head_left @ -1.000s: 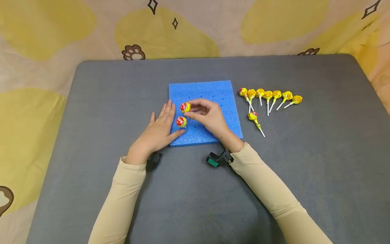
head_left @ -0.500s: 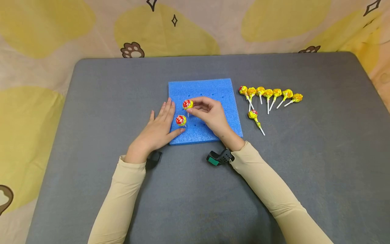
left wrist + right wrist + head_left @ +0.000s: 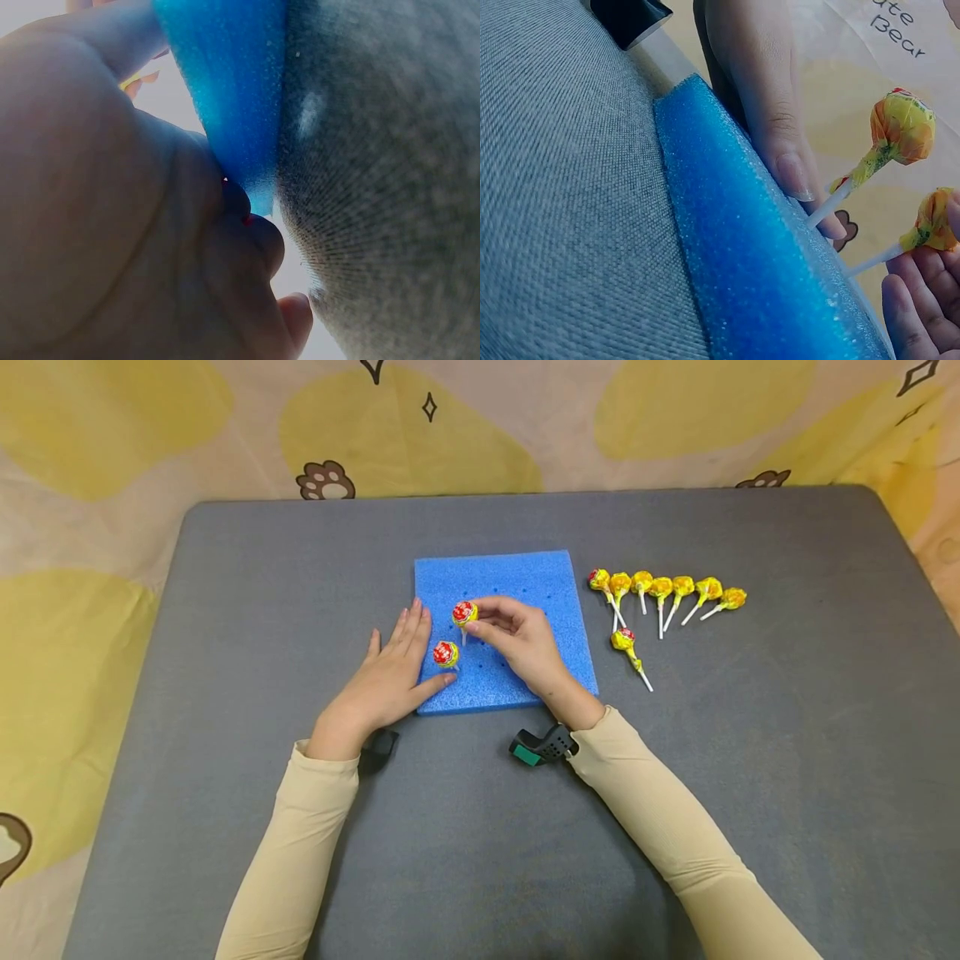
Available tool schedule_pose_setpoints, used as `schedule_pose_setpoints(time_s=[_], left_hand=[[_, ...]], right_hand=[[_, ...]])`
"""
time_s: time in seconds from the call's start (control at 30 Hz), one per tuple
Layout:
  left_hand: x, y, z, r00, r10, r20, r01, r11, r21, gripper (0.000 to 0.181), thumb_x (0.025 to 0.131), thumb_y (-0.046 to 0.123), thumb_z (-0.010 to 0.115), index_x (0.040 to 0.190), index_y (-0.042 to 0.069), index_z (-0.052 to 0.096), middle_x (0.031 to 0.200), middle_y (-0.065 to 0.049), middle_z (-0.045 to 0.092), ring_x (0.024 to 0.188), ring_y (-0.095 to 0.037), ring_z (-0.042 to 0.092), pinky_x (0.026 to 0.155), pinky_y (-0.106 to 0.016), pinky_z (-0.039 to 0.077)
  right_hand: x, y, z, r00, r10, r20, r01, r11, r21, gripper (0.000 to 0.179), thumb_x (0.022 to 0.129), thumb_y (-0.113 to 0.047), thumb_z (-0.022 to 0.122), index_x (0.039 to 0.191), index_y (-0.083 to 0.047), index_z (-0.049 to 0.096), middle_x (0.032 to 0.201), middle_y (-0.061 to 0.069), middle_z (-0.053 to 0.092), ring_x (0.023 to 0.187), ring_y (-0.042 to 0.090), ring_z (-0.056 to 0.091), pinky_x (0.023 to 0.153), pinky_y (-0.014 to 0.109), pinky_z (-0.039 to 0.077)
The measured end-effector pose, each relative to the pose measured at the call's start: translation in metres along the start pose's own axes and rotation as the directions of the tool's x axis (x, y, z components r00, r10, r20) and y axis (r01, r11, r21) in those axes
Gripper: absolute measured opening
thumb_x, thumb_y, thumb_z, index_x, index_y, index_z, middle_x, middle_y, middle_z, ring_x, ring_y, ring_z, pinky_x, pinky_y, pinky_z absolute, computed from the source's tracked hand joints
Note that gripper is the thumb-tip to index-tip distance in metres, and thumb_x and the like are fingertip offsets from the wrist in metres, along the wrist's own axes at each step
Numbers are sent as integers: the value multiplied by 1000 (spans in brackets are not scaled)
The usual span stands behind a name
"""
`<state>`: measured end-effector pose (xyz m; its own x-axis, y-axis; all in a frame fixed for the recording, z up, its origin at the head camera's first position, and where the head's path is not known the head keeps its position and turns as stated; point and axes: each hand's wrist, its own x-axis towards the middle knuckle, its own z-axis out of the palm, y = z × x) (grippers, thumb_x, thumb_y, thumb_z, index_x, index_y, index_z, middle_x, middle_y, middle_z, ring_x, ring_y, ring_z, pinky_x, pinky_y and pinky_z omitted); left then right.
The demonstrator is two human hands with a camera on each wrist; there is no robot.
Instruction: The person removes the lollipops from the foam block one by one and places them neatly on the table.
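Note:
My left hand (image 3: 382, 685) rests with straight fingers along the left edge of a blue foam block (image 3: 517, 695), thumb over its near corner. Beside that thumb a wrapped lollipop (image 3: 445, 653) stands with its stick in the foam. Just beyond it, my right hand (image 3: 522, 639) pinches a second lollipop (image 3: 463, 612) between thumb and fingers, by its yellow and red wrapped head. The right wrist view shows this held lollipop (image 3: 930, 221) with its white stick reaching the foam's top face. In the left wrist view, the palm (image 3: 97, 202) lies close against the block's side.
Several more lollipops (image 3: 661, 588) lie in a row right of the block, and another lollipop (image 3: 622, 642) lies just in front of them. Rows of small holes mark the foam. The grey table (image 3: 750, 760) ends at a patterned cloth (image 3: 450, 443) behind.
The right hand has moved the held lollipop slightly right, and its stick now shows pointing down at the foam. The left hand keeps its place on the block.

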<state>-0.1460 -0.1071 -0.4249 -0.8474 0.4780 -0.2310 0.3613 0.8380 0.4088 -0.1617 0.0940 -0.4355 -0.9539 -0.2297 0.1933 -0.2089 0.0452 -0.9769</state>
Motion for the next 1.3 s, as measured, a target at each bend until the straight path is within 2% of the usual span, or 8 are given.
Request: schedule_pose_setpoints(time_s=[0.2, 0.33, 0.63, 0.77, 0.9, 1.03, 1.13, 1.3], left_hand=[[0, 0, 0, 1000, 4, 0, -4, 1000, -3, 89, 94, 49, 47, 150, 2, -4, 156, -9, -15, 142, -23, -11, 109, -57, -4], [0, 0, 0, 1000, 4, 0, -4, 1000, -6, 88, 95, 49, 47, 149, 2, -4, 156, -9, -15, 142, -23, -11, 109, -57, -4], [-1, 0, 0, 1000, 3, 0, -3, 1000, -7, 89, 94, 49, 47, 149, 2, -5, 156, -9, -15, 142, -24, -11, 109, -57, -4], [0, 0, -1, 1000, 1, 0, -1, 1000, 1, 89, 95, 48, 47, 149, 2, -5, 156, -9, -16, 143, -24, -11, 109, -57, -4], [1, 1, 0, 1000, 1, -1, -1, 1000, -2, 89, 94, 49, 47, 150, 2, -4, 156, -8, -16, 143, -24, -12, 110, -57, -4], [1, 2, 2, 1000, 0, 2, 0, 1000, -4, 89, 94, 49, 47, 150, 3, -4, 156, -8, -15, 142, -23, -12, 110, -56, -4], [0, 2, 2, 1000, 1, 1, -1, 1000, -3, 89, 94, 49, 48, 150, 3, -4, 156, -8, -15, 143, -24, -11, 110, -56, -4], [-1, 1, 0, 1000, 6, 1, -6, 1000, -5, 89, 94, 50, 47, 150, 4, -6, 155, -7, -17, 142, -23, -12, 110, -56, -5]], right_hand=[[-1, 0, 0, 1000, -6, -20, 6, 1000, 15, 26, 89, 4, 61, 113, 13, 60, 102, 24, 65, 87, 8, 63, 83, 30, 51], [-1, -1, 1, 999, -1, -47, 5, 997, 81, 26, 88, 6, 60, 113, 15, 58, 100, 23, 64, 85, 8, 63, 82, 30, 52], [0, 0, 0, 994, 21, -110, 10, 963, 269, 26, 89, 11, 55, 113, 22, 53, 93, 3, 66, 83, 12, 64, 80, 32, 53], [1, 0, -3, 992, 18, -121, 26, 935, 354, 23, 91, 10, 52, 112, 20, 54, 92, 3, 67, 84, 14, 64, 80, 33, 53], [0, 0, -10, 995, 36, -89, 8, 895, 446, 19, 93, 9, 49, 105, 7, 63, 90, 5, 68, 83, 16, 64, 80, 32, 53], [-5, 1, -18, 998, 33, -45, -5, 854, 520, 28, 93, 12, 44, 97, -4, 67, 89, 7, 68, 82, 16, 64, 78, 31, 53], [-10, 1, -22, 1000, 14, -17, -3, 841, 541, 31, 92, 12, 43, 96, -6, 68, 89, 7, 68, 82, 16, 63, 78, 30, 53], [-19, 1, -28, 1000, -9, -9, 13, 818, 574, 19, 93, 4, 53, 98, -4, 69, 92, 8, 68, 84, 18, 63, 79, 31, 52]])
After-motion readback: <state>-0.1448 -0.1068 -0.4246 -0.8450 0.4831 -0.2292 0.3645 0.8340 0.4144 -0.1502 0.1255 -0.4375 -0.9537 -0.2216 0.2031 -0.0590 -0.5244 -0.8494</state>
